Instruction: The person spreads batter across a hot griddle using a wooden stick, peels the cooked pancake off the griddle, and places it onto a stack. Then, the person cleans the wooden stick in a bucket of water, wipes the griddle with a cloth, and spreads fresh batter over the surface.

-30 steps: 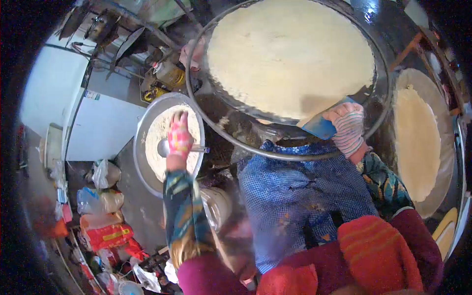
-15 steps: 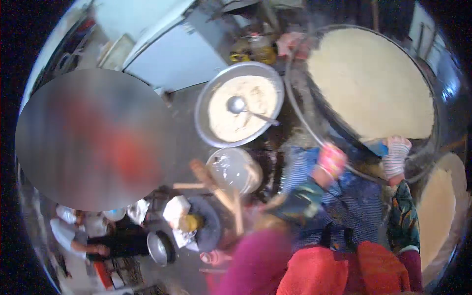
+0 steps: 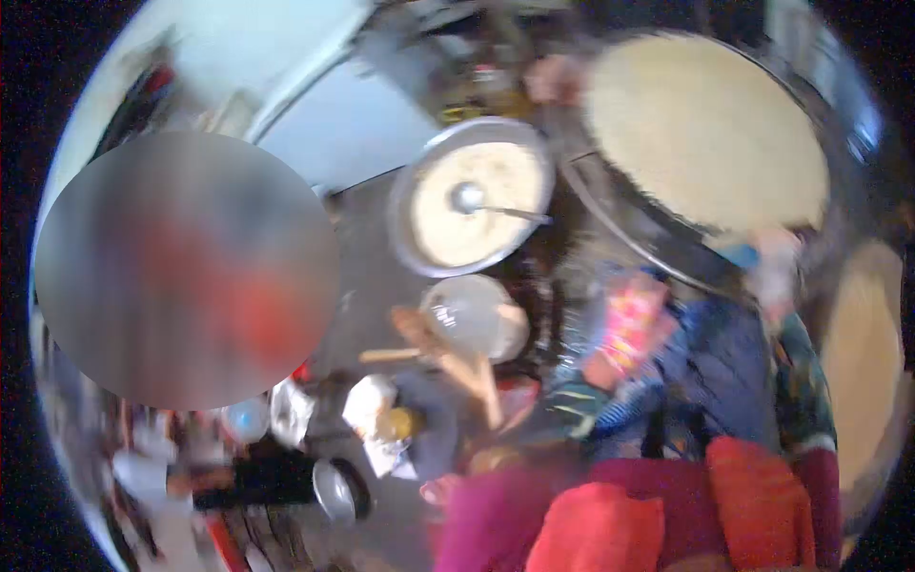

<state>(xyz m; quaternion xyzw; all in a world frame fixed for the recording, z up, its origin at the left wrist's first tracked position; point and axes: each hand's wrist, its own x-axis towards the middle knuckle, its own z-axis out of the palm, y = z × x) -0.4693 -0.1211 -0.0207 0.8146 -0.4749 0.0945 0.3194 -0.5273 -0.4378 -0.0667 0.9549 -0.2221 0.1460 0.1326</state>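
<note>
My left hand (image 3: 631,322), in a pink and yellow patterned glove, is over my blue apron, left of the big round griddle (image 3: 691,272). Its fingers are smeared by motion, and nothing shows in it. A pale, wide pancake (image 3: 705,133) covers the griddle. At its near edge my right hand (image 3: 777,267), in a pale striped glove, is closed on a flat blue scraper-like piece (image 3: 739,255). To the left stands a metal basin (image 3: 410,234) of pale batter (image 3: 443,224), with a ladle (image 3: 467,197) resting in it.
A white bucket (image 3: 467,310) stands below the basin, with wooden tools (image 3: 448,360) across its near side. Another round pale sheet (image 3: 863,353) lies at right. A metal bowl (image 3: 335,489) and other people are at lower left. A pale blue-grey panel (image 3: 348,124) is behind.
The view has shifted and blurred. My left hand has drawn back from the griddle toward my lap. My right hand stays at the pancake's near edge with the blue piece.
</note>
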